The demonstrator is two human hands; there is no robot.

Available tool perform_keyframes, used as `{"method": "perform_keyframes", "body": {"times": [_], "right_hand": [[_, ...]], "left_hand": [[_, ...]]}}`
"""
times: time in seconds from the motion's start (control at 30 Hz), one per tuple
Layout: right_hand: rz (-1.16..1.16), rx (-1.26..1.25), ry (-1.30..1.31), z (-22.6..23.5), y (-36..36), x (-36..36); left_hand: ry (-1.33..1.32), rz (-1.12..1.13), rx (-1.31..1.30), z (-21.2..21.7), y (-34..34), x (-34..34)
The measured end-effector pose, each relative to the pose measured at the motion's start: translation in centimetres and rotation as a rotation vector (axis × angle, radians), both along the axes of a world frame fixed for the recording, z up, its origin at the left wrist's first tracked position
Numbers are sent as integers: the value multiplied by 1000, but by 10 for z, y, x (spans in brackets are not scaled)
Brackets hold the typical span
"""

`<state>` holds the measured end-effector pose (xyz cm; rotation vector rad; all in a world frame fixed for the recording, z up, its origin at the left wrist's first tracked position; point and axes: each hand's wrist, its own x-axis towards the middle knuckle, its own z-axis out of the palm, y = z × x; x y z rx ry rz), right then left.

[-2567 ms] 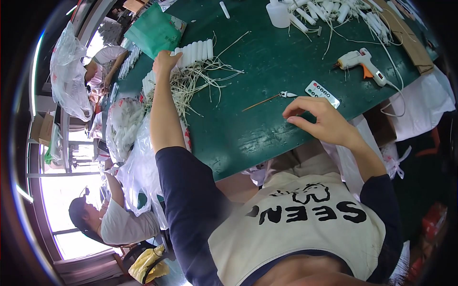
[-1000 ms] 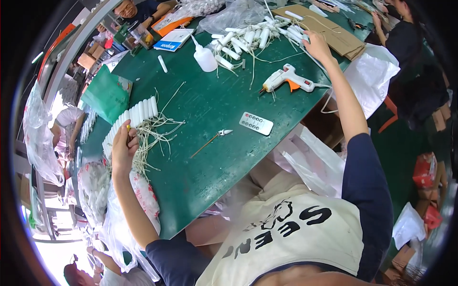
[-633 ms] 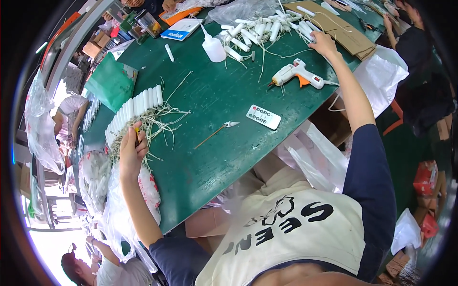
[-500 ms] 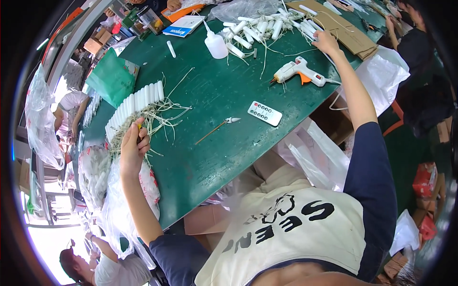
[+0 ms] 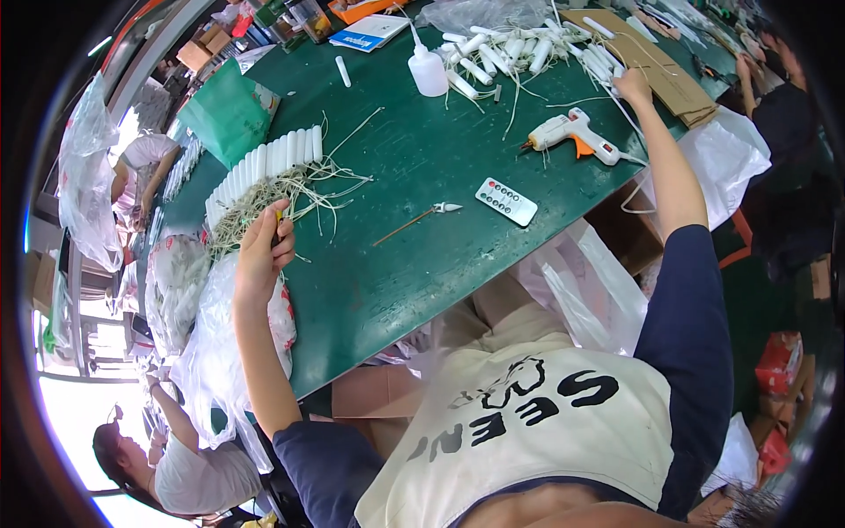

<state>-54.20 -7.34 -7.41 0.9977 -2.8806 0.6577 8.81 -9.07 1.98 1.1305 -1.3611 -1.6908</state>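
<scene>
My left hand (image 5: 261, 255) is closed on a thin stick with a yellow end, at the edge of a tangle of pale straw-like stems (image 5: 273, 198). A row of white candle-shaped tubes (image 5: 262, 169) lies side by side just beyond the stems. My right hand (image 5: 632, 86) reaches far across the green table (image 5: 387, 264) to loose white tubes (image 5: 519, 53) beside a brown cardboard sheet (image 5: 656, 66). Whether its fingers hold anything is hidden. A white and orange glue gun (image 5: 572, 134) lies near that forearm.
A white remote control (image 5: 506, 201), a thin stick with a white tip (image 5: 414, 220) and a white squeeze bottle (image 5: 428, 72) lie on the table. A green bag (image 5: 231, 113) stands at the left. Plastic bags hang off the table's near edge. A person (image 5: 176, 458) sits at lower left.
My left hand slid from the white tube row down into the stems and holds a thin stick. My right arm went from near my body out to the far tubes.
</scene>
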Motion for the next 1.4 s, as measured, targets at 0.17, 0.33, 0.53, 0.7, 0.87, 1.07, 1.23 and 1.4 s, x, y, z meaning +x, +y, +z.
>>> {"method": "perform_keyframes", "body": {"times": [0.17,0.33,0.53,0.7,0.87,1.07,1.23,1.4], "right_hand": [[-39,23,-64,11,-1,2],[-167,-238,-118,-6,-7,-13],[-21,-774,-361,2,-19,-27],[283,-923,-490,62,-2,7],[471,-1108,-585,106,2,35],[792,-1316,-835,158,31,95],[1686,-1254,-2154,171,57,152],[1271,-1376,-1072,175,117,240]], "left_hand": [[-48,-10,5,0,6,-5],[-70,-27,-9,0,8,-8],[-72,-37,-20,0,14,-7],[-70,-15,-23,-1,21,-3],[-61,-18,-17,-4,24,-2],[-20,-18,8,-5,30,-4],[-71,-14,-76,-2,43,-18],[13,-180,-183,1,53,-31]]}}
